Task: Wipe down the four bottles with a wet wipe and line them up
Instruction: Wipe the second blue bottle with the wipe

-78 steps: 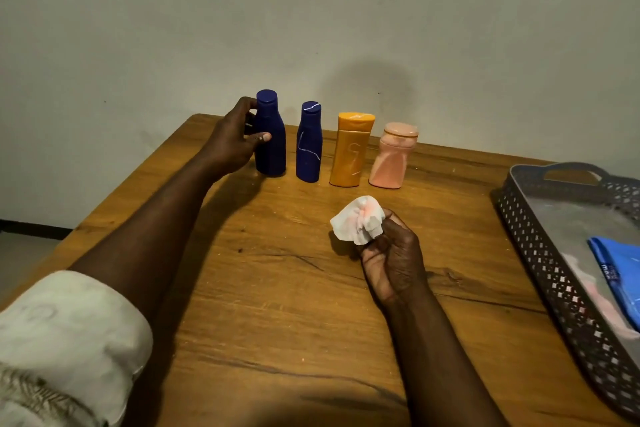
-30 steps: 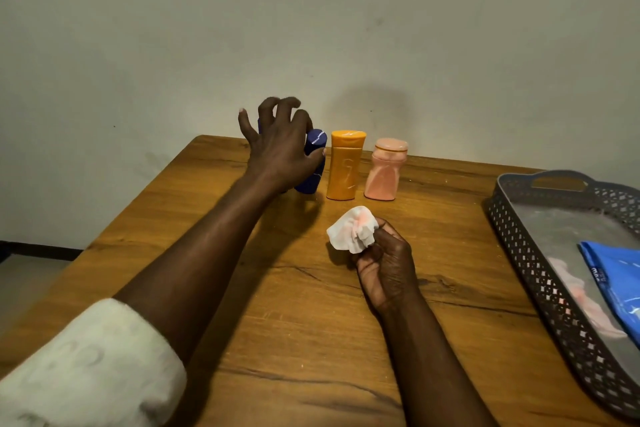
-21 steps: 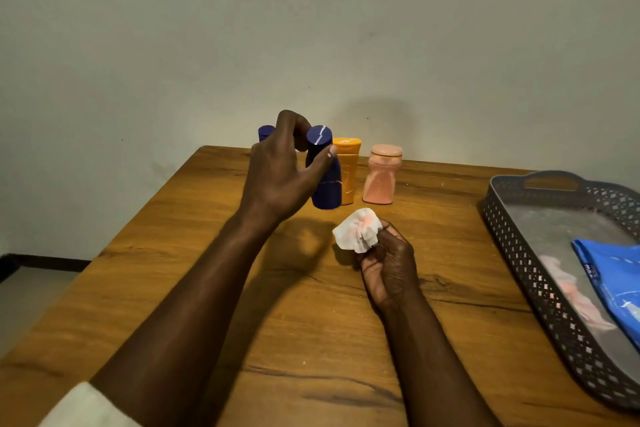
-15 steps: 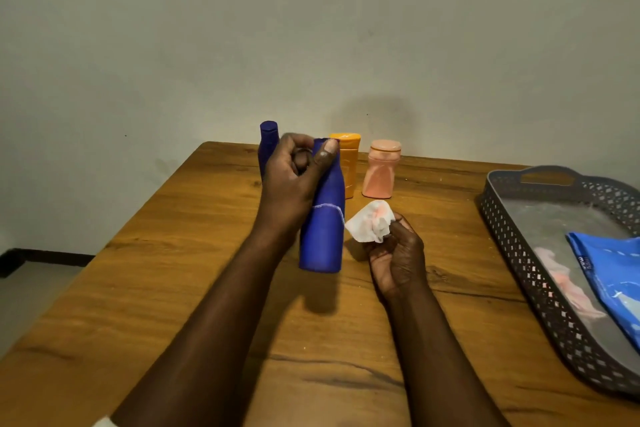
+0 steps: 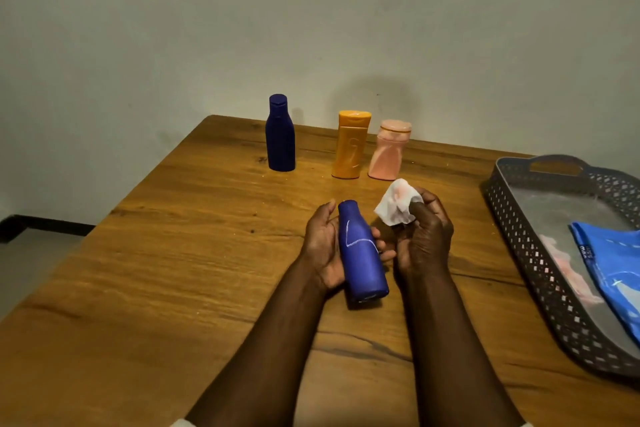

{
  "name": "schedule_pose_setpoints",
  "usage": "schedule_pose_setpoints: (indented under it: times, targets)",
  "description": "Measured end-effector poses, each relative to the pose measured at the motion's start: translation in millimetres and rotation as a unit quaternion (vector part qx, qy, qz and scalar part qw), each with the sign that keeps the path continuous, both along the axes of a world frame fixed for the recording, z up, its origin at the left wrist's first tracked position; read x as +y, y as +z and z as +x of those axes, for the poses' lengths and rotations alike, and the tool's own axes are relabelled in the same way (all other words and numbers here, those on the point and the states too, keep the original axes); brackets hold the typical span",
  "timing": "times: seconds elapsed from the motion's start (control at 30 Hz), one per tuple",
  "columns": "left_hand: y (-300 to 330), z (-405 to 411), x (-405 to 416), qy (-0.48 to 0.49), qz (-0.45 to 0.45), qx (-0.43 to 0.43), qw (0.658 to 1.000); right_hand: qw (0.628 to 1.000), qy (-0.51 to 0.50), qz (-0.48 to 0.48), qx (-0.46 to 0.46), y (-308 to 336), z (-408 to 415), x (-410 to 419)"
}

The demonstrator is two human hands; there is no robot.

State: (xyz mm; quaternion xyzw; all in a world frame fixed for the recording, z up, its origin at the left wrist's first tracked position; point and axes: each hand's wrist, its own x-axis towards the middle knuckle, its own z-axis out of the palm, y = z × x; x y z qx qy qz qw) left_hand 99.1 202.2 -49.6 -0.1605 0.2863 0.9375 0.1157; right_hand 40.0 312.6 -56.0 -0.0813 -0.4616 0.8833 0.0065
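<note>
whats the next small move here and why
Probably bring the wet wipe in the right hand onto the blue bottle and rub it. The left hand holds that bottle tilted beside the wipe, not yet touching.

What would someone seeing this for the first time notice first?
Probably the dark blue plastic bottle lying tilted in the left hand at the centre, with a crumpled white wet wipe pinched in the right hand beside it. Behind, three bottles stand near the wooden table's far edge.

Blue packet (lettering unreadable) and tray run off-frame.
</note>
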Motion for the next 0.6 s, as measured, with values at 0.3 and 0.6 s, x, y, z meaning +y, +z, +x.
schedule_pose_setpoints:
  times: [0.3, 0.6]
  targets:
    - [-12.8, -11.7, -5.7, 0.002, -0.071, 0.066, 0.995, 0.948, -0.029, 0.271, 0.164, 24.3, 10.9, 7.5]
    - [-19.9, -18.6, -7.3, 0.027, -0.111, 0.046, 0.992, 0.833, -0.002, 0.398, 0.385, 19.0, 26.4, -11.7]
